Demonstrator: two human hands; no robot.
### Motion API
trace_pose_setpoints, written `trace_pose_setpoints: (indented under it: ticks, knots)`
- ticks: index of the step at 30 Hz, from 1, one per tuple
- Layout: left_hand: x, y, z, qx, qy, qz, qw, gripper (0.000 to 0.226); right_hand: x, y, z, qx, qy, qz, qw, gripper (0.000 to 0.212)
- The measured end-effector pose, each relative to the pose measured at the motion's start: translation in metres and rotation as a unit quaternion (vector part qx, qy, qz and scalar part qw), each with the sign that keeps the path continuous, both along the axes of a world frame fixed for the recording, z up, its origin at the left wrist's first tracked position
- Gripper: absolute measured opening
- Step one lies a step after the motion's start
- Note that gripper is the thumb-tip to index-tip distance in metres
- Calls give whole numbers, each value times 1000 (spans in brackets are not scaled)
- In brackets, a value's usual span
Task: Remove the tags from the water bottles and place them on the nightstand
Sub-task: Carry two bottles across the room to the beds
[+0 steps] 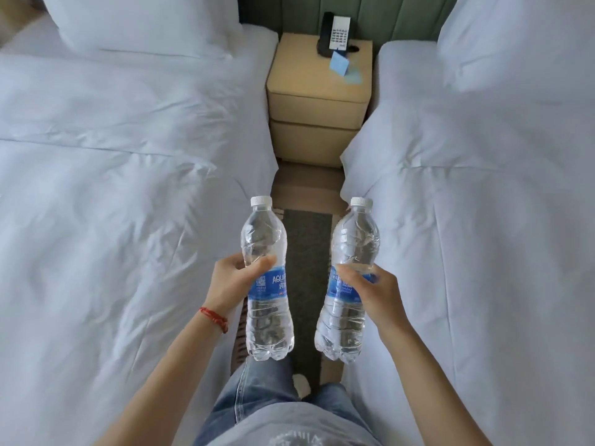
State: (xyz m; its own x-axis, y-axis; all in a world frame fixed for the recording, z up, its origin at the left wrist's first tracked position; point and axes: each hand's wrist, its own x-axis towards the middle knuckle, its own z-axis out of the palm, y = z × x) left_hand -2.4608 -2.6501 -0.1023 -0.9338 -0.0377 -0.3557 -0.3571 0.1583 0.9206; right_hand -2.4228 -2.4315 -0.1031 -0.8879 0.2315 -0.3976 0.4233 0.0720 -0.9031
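Observation:
I hold two clear water bottles upright between two beds, each with a white cap and a blue label. My left hand [236,278] grips the left bottle [265,249] around its middle. My right hand [373,289] grips the right bottle [352,243] at its label. No hanging tag shows on either bottle neck. The beige nightstand [317,101] stands straight ahead, well beyond the bottles. Two blue paper tags [341,64] lie on its top at the right.
A black and white telephone [335,33] sits at the back of the nightstand. White beds flank the narrow aisle, the left bed [112,188] and the right bed [483,204]. A dark patterned rug [306,252] runs along the floor below the bottles.

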Motion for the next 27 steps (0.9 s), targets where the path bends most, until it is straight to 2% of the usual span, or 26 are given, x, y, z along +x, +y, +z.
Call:
trace_pose_setpoints:
  ticks: [5, 10, 18, 22, 27]
  knots:
    - [-101, 9, -2, -6, 32, -21, 999, 11, -99, 7, -3, 5, 14, -13, 1000, 22]
    - [-217, 14, 1, -1, 50, -47, 998, 20, -215, 6, -1, -13, 25, -20, 999, 15]
    - [-373, 10, 10, 7, 61, -56, 997, 27, -367, 9, 7, -20, 27, -35, 999, 19]
    - [-438, 16, 8, 22, 59, -46, 997, 43, -431, 19, 1, -15, 17, -38, 999, 22]
    - [-524, 32, 0, 31, 60, -33, 997, 48, -521, 34, -8, -21, 15, -22, 999, 23]
